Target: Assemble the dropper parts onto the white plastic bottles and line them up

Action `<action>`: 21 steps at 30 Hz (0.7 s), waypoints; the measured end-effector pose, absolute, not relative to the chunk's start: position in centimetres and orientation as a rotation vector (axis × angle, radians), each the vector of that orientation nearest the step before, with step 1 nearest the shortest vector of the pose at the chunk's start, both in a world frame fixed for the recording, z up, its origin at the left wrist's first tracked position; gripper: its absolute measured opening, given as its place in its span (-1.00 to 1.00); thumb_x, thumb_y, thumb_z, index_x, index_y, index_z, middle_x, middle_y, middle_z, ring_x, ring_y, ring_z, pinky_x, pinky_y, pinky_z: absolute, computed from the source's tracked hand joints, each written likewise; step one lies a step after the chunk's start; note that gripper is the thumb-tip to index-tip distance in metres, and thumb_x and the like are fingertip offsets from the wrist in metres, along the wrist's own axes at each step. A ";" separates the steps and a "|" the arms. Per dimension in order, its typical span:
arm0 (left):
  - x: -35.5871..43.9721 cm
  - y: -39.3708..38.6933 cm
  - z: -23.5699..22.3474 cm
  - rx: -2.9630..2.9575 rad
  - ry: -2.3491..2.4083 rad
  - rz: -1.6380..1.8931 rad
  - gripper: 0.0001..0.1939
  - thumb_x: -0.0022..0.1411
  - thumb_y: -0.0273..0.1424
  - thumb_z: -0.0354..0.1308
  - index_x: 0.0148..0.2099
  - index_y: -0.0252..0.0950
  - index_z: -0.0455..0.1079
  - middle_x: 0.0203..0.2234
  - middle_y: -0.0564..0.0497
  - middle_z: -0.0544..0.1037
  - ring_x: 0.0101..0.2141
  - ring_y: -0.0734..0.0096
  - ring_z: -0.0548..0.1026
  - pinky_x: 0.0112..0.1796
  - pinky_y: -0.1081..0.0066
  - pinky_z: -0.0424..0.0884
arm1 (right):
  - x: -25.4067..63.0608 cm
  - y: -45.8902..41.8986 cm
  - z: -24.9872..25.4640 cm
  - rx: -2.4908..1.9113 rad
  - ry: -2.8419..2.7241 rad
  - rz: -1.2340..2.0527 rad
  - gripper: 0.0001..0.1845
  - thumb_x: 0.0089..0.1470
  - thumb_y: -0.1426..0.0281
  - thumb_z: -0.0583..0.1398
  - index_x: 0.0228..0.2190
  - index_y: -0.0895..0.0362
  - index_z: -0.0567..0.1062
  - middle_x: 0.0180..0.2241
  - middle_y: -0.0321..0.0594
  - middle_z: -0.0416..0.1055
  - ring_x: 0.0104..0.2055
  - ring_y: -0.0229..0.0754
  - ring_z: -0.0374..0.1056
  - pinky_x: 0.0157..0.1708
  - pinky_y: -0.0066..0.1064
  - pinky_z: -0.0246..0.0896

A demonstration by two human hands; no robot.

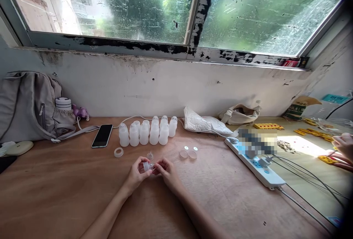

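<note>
My left hand [135, 174] is closed around a clear threaded bottle collar with a teat [147, 166], held sideways just above the table. The fingers of my right hand [167, 173] pinch the narrow end of the same piece; what lies between those fingertips is too small to make out. Just beyond my hands lies a small clear pointed part [149, 155]. A white ring [118, 152] rests to the left. Several frosted white bottles [143, 133] stand grouped behind. Right of my hands are two clear round caps [184, 153] and two small white discs [195, 148].
A phone [102, 136] and a grey backpack [29, 103] are at the left. A white packet [204, 123] and a beige pouch [239, 114] lie by the wall. A power strip [267, 177] with cables runs along the right. Another person's hand [343, 145] is at the far right.
</note>
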State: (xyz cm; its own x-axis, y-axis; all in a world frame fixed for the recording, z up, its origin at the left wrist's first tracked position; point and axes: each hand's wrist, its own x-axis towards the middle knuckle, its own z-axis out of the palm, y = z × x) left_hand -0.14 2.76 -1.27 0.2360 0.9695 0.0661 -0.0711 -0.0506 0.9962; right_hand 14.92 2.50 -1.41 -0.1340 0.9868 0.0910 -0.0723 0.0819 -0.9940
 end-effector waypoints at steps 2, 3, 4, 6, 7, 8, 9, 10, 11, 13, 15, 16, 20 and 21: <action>-0.1 2.8 -1.3 1.324 0.941 1.100 -0.68 -0.13 -0.41 0.20 -0.28 -0.28 0.20 -0.41 0.08 0.39 -0.34 0.38 0.44 -0.29 0.40 0.37 | 14.9 2.5 -1.4 -1.036 -1.291 1.273 -0.70 -0.11 0.16 0.17 -0.52 0.15 0.31 -0.60 -0.31 0.37 -0.54 -0.25 0.34 -0.48 -0.41 0.26; 0.0 2.8 -1.3 1.330 0.935 1.101 -0.68 -0.12 -0.41 0.19 -0.27 -0.28 0.20 -0.41 0.08 0.39 -0.34 0.38 0.44 -0.29 0.39 0.38 | 14.9 2.5 -1.4 -1.037 -1.290 1.271 -0.70 -0.10 0.16 0.17 -0.52 0.15 0.32 -0.59 -0.30 0.37 -0.53 -0.25 0.34 -0.48 -0.41 0.26; 0.1 2.8 -1.4 1.335 0.932 1.100 -0.68 -0.11 -0.41 0.19 -0.26 -0.28 0.19 -0.41 0.07 0.40 -0.34 0.38 0.44 -0.29 0.38 0.38 | 15.0 2.5 -1.5 -1.037 -1.295 1.264 -0.71 -0.10 0.17 0.17 -0.52 0.15 0.32 -0.59 -0.30 0.37 -0.53 -0.25 0.34 -0.47 -0.41 0.25; 0.3 2.5 -1.4 1.353 0.955 1.101 -0.68 -0.08 -0.39 0.17 -0.23 -0.28 0.20 -0.39 0.04 0.42 -0.32 0.35 0.45 -0.28 0.36 0.39 | 15.2 2.7 -1.5 -1.035 -1.315 1.237 -0.72 -0.09 0.18 0.17 -0.53 0.15 0.33 -0.60 -0.30 0.36 -0.53 -0.25 0.34 -0.48 -0.41 0.24; 0.4 2.3 -1.3 1.375 0.982 1.102 -0.68 -0.06 -0.37 0.17 -0.22 -0.28 0.22 -0.37 0.02 0.44 -0.32 0.33 0.45 -0.27 0.35 0.39 | 15.3 2.8 -1.5 -1.035 -1.328 1.232 -0.73 -0.10 0.18 0.17 -0.53 0.15 0.34 -0.60 -0.30 0.36 -0.53 -0.25 0.33 -0.49 -0.42 0.24; 0.5 2.1 -1.1 1.414 1.018 1.113 -0.68 -0.05 -0.35 0.16 -0.20 -0.28 0.23 -0.34 0.00 0.45 -0.30 0.31 0.45 -0.26 0.34 0.39 | 15.6 2.9 -1.4 -1.037 -1.338 1.237 -0.72 -0.11 0.18 0.18 -0.54 0.15 0.34 -0.60 -0.31 0.35 -0.55 -0.26 0.33 -0.51 -0.42 0.23; 0.5 1.9 -0.7 1.472 1.061 1.136 -0.68 -0.04 -0.34 0.15 -0.19 -0.27 0.26 -0.31 -0.02 0.45 -0.28 0.29 0.45 -0.24 0.32 0.38 | 15.8 3.1 -1.4 -1.041 -1.338 1.250 -0.72 -0.12 0.17 0.18 -0.54 0.15 0.34 -0.60 -0.31 0.35 -0.57 -0.27 0.32 -0.53 -0.43 0.22; 0.4 1.7 -0.2 1.546 1.107 1.166 -0.68 -0.03 -0.33 0.14 -0.17 -0.26 0.28 -0.27 -0.04 0.45 -0.26 0.28 0.44 -0.21 0.31 0.37 | 16.1 3.3 -1.4 -1.045 -1.327 1.268 -0.71 -0.13 0.16 0.19 -0.54 0.15 0.33 -0.60 -0.31 0.36 -0.59 -0.28 0.30 -0.55 -0.44 0.21; 0.2 1.7 0.5 1.635 1.157 1.221 -0.70 -0.01 -0.32 0.13 -0.17 -0.25 0.30 -0.23 -0.05 0.44 -0.22 0.26 0.42 -0.18 0.31 0.35 | 16.4 3.5 -1.4 -1.047 -1.306 1.288 -0.69 -0.14 0.15 0.19 -0.53 0.15 0.33 -0.59 -0.31 0.36 -0.61 -0.30 0.29 -0.57 -0.44 0.20; -0.4 2.2 2.7 1.819 1.249 1.322 -0.75 0.05 -0.33 0.06 -0.16 -0.22 0.32 -0.20 -0.05 0.42 -0.17 0.24 0.38 -0.15 0.30 0.31 | 17.1 4.0 -1.3 -1.049 -1.241 1.312 -0.67 -0.15 0.13 0.18 -0.52 0.15 0.32 -0.58 -0.31 0.36 -0.64 -0.33 0.27 -0.60 -0.47 0.18; -1.2 3.6 5.7 2.004 1.332 1.398 -0.81 0.10 -0.34 0.00 -0.22 -0.24 0.34 -0.27 -0.04 0.45 -0.20 0.28 0.39 -0.14 0.32 0.29 | 17.6 4.5 -1.3 -1.051 -1.172 1.315 -0.66 -0.16 0.13 0.19 -0.52 0.16 0.31 -0.58 -0.33 0.35 -0.66 -0.36 0.25 -0.63 -0.50 0.15; -1.5 4.8 7.4 2.084 1.375 1.386 -0.81 0.11 -0.34 -0.02 -0.23 -0.25 0.34 -0.29 -0.02 0.46 -0.23 0.31 0.40 -0.15 0.34 0.28 | 17.8 4.7 -1.3 -1.054 -1.144 1.317 -0.66 -0.17 0.13 0.19 -0.52 0.16 0.31 -0.58 -0.33 0.34 -0.67 -0.37 0.23 -0.64 -0.51 0.13; -1.6 11.0 13.7 2.325 1.517 1.052 -0.76 0.13 -0.31 -0.09 -0.22 -0.27 0.33 -0.30 0.01 0.47 -0.25 0.39 0.40 -0.21 0.44 0.29 | 18.2 4.9 -1.4 -1.058 -1.094 1.320 -0.68 -0.14 0.16 0.19 -0.53 0.17 0.32 -0.58 -0.34 0.32 -0.69 -0.40 0.21 -0.66 -0.53 0.08; -1.4 12.7 14.8 2.366 1.576 0.825 -0.74 0.12 -0.31 -0.09 -0.20 -0.27 0.33 -0.27 0.01 0.47 -0.24 0.39 0.40 -0.21 0.45 0.28 | 18.2 4.9 -1.4 -1.059 -1.094 1.322 -0.69 -0.14 0.17 0.19 -0.53 0.18 0.32 -0.59 -0.35 0.32 -0.69 -0.40 0.20 -0.65 -0.53 0.07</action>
State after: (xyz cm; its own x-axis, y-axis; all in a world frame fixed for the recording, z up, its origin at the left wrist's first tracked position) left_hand -1.35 12.68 14.84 0.2835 0.8944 0.3460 0.7940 -0.4212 0.4383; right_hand 18.18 4.90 -1.43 -0.0364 0.9993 -0.0028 -0.1836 -0.0095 -0.9830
